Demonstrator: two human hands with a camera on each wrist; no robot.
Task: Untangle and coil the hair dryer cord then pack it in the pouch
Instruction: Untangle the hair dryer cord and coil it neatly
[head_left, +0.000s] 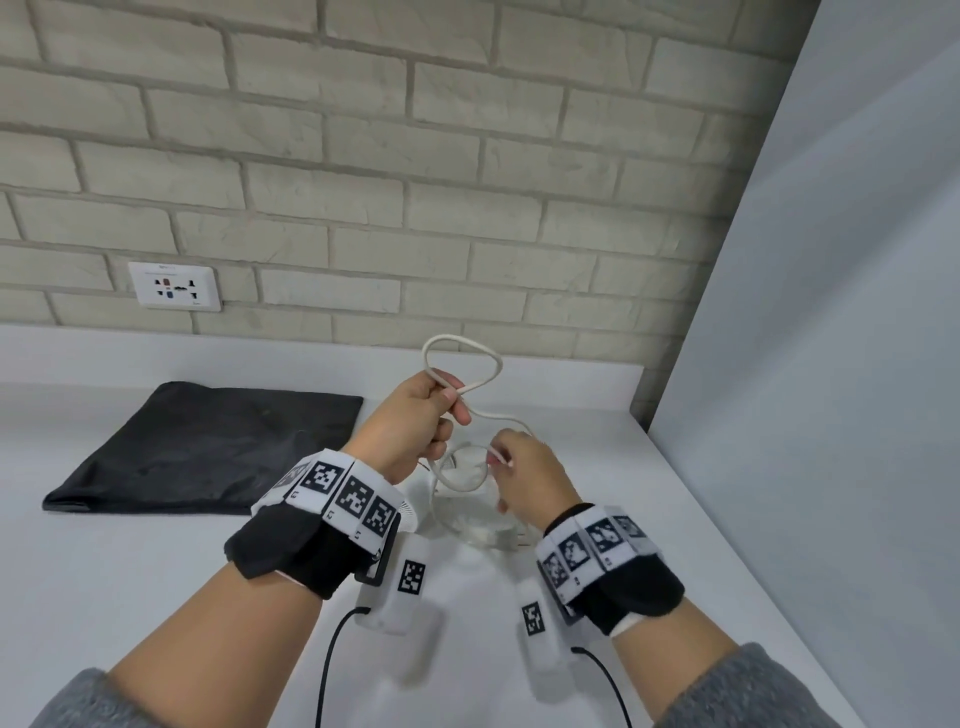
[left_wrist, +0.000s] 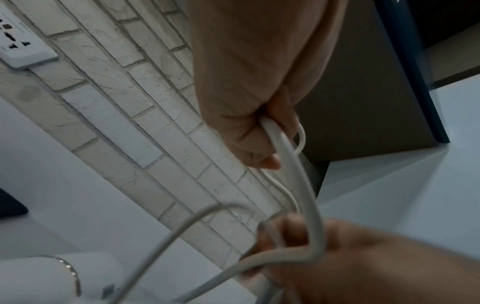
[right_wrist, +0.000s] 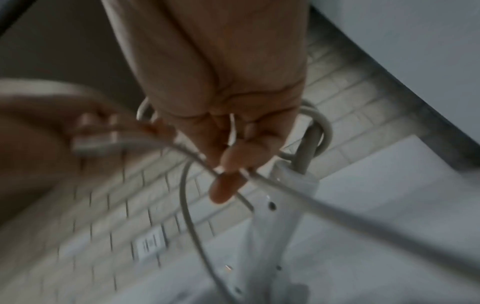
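The white hair dryer (head_left: 470, 519) lies on the counter under my hands, mostly hidden and blurred. Its white cord (head_left: 465, 351) rises in a loop above my left hand (head_left: 415, 410), which grips it in a fist. The same grip shows in the left wrist view, where the cord (left_wrist: 291, 156) leaves the left hand (left_wrist: 249, 127) downward. My right hand (head_left: 524, 467), lower and to the right, pinches another stretch of cord. In the right wrist view its fingers (right_wrist: 228, 170) close on the cord (right_wrist: 298, 195) beside the dryer's handle (right_wrist: 275, 216). The black pouch (head_left: 208, 447) lies flat at left.
A brick wall with a white socket plate (head_left: 174, 286) runs behind the white counter (head_left: 130, 571). A pale panel (head_left: 831, 364) walls off the right side. Black cables trail from both wrist bands toward me.
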